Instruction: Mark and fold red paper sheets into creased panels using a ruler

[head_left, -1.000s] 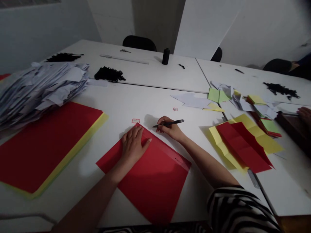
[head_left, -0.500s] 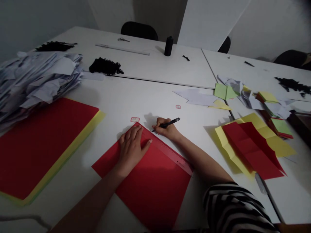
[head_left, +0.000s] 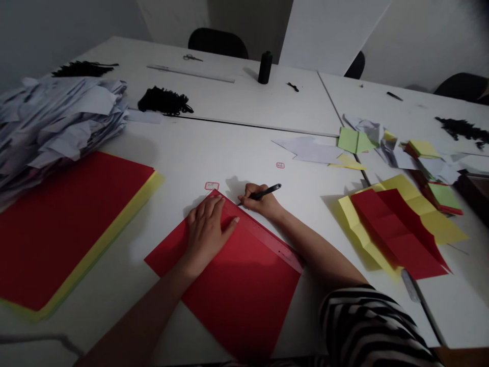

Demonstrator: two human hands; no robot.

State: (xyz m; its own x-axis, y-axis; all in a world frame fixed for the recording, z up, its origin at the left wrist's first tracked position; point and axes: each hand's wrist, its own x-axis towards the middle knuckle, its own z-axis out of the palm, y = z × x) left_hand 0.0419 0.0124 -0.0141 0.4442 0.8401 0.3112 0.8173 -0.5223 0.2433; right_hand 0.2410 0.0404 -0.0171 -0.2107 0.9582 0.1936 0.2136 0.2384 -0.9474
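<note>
A red sheet of paper [head_left: 244,295] lies at an angle on the white table in front of me. Along its upper right edge rests a clear ruler [head_left: 273,243]. My left hand [head_left: 208,224] lies flat with fingers spread over the sheet's top corner and the ruler's far end. Pinched in my right hand [head_left: 260,199] is a black pen [head_left: 266,192], its tip down at the sheet's edge beside the ruler. Just beyond the corner sits a small red-bordered label [head_left: 212,186].
Red, yellow and green sheets [head_left: 87,224] are stacked at left, below a heap of white paper [head_left: 64,117]. Folded red and yellow paper [head_left: 397,229] lies at right, near colored paper pads [head_left: 445,196]. Farther back are black yarn [head_left: 164,101], a black bottle [head_left: 265,68] and scissors [head_left: 192,57].
The view has shifted very slightly. Both hands, the pen, the ruler and the red sheet keep nearly the same places.
</note>
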